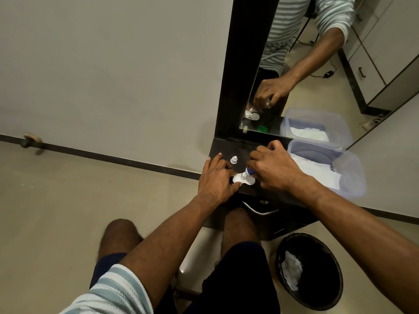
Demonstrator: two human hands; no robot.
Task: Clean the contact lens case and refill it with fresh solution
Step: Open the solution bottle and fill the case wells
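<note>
Striped sleeve (113, 288) and bare forearms reach from the seated person toward the white contact lens case (241, 178), which lies on the front part of the dark dresser top (229, 148). At the case, the left hand (216, 177) steadies its near-left end, thumb and fingers pressed against the rim. Tilted nozzle-down over the case, the solution bottle (249, 173) is wrapped in the curled fingers of the right hand (275, 171); only its white tip and purple band show. Just behind the case stands a small white bottle cap (234, 159). Right of the case sits a clear plastic box (353, 175) holding white tissues. Behind the case rises a dark-framed mirror (294, 64). Below the case, on the floor, stands a black wastebasket (310, 270) with a crumpled tissue inside.
</note>
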